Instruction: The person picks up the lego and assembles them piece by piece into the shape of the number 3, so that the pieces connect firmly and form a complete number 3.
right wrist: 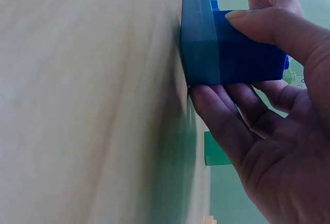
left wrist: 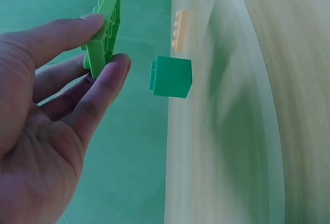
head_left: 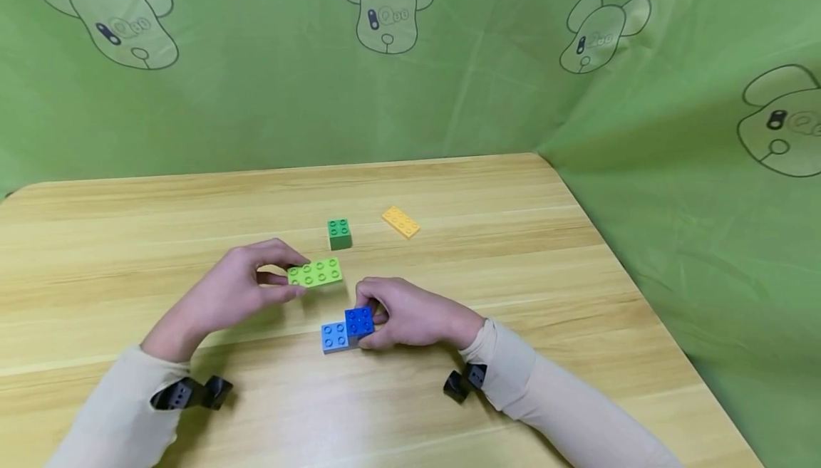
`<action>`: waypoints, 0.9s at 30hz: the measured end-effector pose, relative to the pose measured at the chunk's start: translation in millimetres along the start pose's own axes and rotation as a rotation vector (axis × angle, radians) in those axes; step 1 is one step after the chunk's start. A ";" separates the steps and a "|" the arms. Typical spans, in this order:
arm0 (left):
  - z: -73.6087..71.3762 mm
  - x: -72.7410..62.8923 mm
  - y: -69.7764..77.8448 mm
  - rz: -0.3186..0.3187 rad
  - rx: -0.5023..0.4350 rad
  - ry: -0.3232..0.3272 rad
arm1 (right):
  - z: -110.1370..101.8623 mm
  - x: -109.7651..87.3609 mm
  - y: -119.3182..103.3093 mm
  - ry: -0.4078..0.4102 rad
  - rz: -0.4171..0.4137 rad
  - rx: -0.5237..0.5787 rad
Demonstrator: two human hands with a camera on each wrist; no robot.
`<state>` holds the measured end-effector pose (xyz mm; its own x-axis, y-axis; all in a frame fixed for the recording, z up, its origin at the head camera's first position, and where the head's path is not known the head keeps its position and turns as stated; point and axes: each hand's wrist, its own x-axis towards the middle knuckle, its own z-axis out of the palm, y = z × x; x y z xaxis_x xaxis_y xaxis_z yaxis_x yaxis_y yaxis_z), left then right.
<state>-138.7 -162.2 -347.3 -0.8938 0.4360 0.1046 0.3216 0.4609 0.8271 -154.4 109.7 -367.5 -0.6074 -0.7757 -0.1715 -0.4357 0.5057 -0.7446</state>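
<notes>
My left hand point(head_left: 239, 288) pinches a lime-green building plate point(head_left: 318, 273) by its left end, above the table. In the left wrist view, the hollow underside of this lime-green piece shows, between thumb and fingers. My right hand point(head_left: 413, 313) grips a dark blue brick point(head_left: 359, 322) that sits on one end of a light blue brick point(head_left: 334, 338). The light blue one rests on or just over the table; which, I cannot tell. In the right wrist view, the thumb lies along the dark blue brick point(right wrist: 250, 54) and the fingers are on its opposite side.
A dark green brick point(head_left: 340, 234) stands beyond the lime-green plate. Farther right lies a flat orange plate point(head_left: 400, 222). The wooden table point(head_left: 545, 254) ends at green curtains point(head_left: 269, 119) behind and at the right. Black wrist cameras point(head_left: 182, 393) sit at both sleeves.
</notes>
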 end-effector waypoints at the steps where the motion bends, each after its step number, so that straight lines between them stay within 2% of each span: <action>1: -0.1 -0.2 1.3 0.001 -0.003 -0.004 | -0.1 0.1 0.0 0.001 -0.002 -0.002; 12: 0.9 -5.9 13.0 0.010 -0.042 -0.053 | 0.5 -1.7 0.7 -0.003 0.002 0.005; 17: 2.2 -10.2 16.3 0.041 -0.005 -0.045 | 1.3 -0.9 1.3 -0.005 -0.008 0.008; 27: 5.9 -13.5 22.4 0.090 -0.010 -0.042 | 0.1 -0.4 0.8 0.004 -0.017 0.001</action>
<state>-117.5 -153.2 -333.5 -0.8472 0.5079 0.1558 0.3969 0.4102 0.8211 -154.5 110.3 -368.1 -0.6027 -0.7826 -0.1556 -0.4458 0.4920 -0.7478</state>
